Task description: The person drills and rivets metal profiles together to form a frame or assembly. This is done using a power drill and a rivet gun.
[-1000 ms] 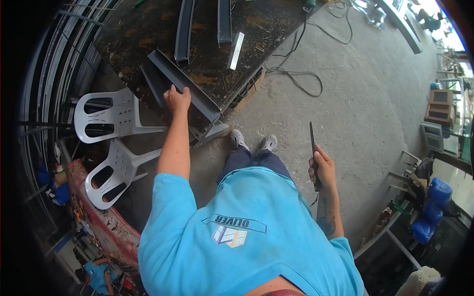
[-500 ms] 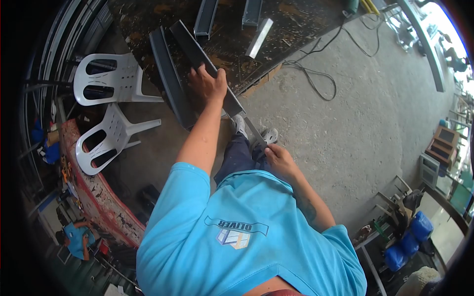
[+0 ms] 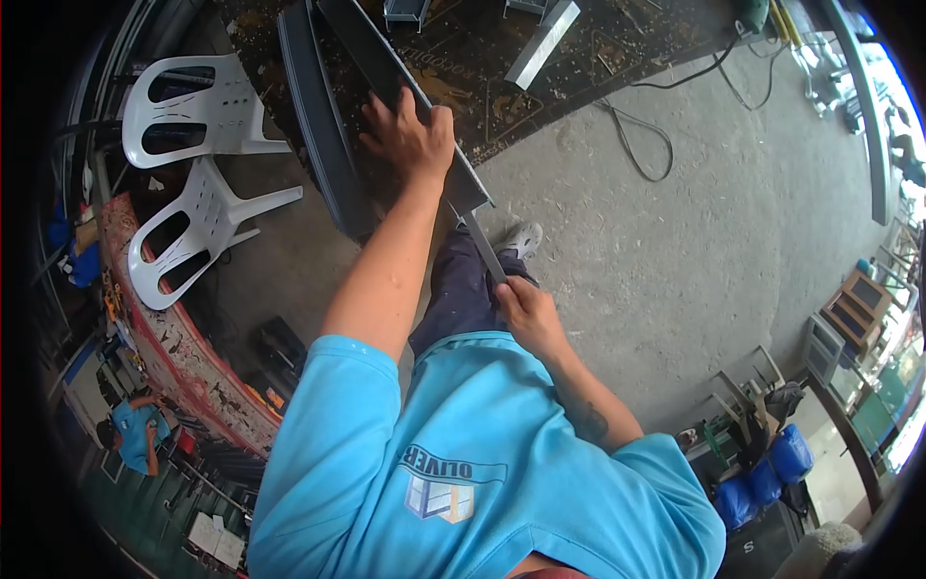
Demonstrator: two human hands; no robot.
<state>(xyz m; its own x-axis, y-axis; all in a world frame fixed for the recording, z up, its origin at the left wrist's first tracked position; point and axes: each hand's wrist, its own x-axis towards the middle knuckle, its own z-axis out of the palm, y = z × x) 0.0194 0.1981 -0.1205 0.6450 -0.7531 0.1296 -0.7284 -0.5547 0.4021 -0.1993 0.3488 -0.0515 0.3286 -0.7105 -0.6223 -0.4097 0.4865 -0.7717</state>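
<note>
The file (image 3: 485, 249) now reaches the end of the metal channel (image 3: 381, 69), the right hand (image 3: 531, 314) clenched round it, the left hand (image 3: 413, 140) grasping the channel.

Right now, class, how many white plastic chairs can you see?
2: the upper chair is left of the table; the lower chair is just below it in view, beside the worn red surface. Others may be hidden.

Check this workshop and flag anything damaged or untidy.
The red bench at left has badly flaked paint. The dark table is scuffed and speckled. A cable lies looped on the floor, perhaps a trip hazard.
</note>
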